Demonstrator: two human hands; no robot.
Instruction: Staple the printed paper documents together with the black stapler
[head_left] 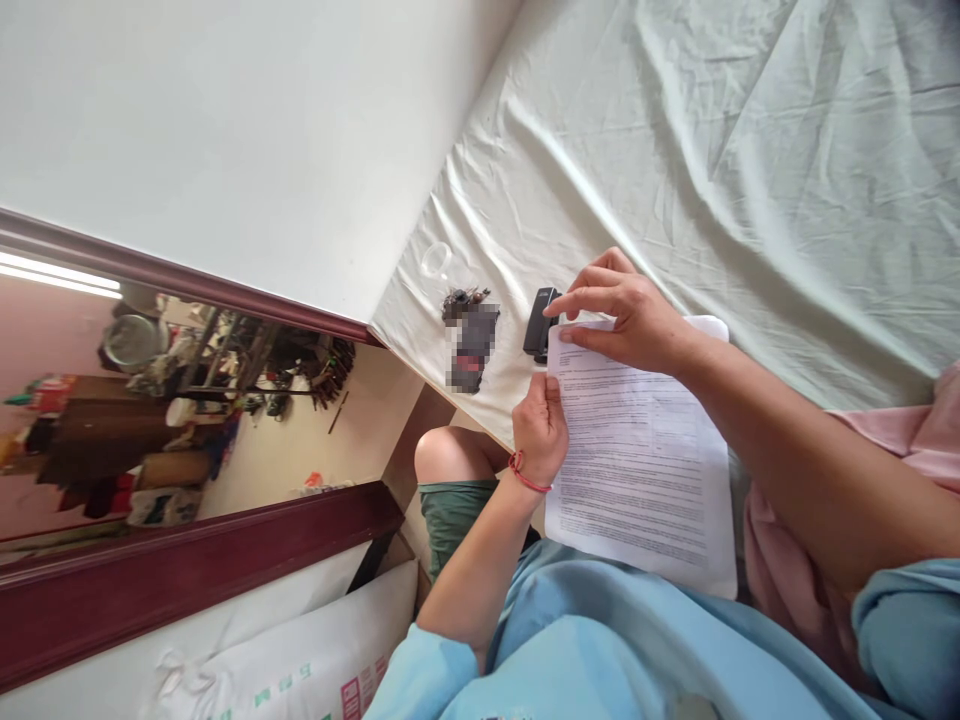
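The left hand [540, 428], wearing a red cord bracelet [529, 478], grasps the left edge of a white, rectangular printed paper [637, 470] above the lap. The right hand [626, 312] bends over its top left corner, forefinger at a black, oblong stapler-like device [538, 325]; whether it grips either, I cannot tell. The device rests on wrinkled pale-green cloth [750, 200], near a pixelated dark object [476, 345].

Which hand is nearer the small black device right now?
Right. The right hand has its fingertips at the edge of the black device; the left hand is lower in view, gripping the left edge of the paper.
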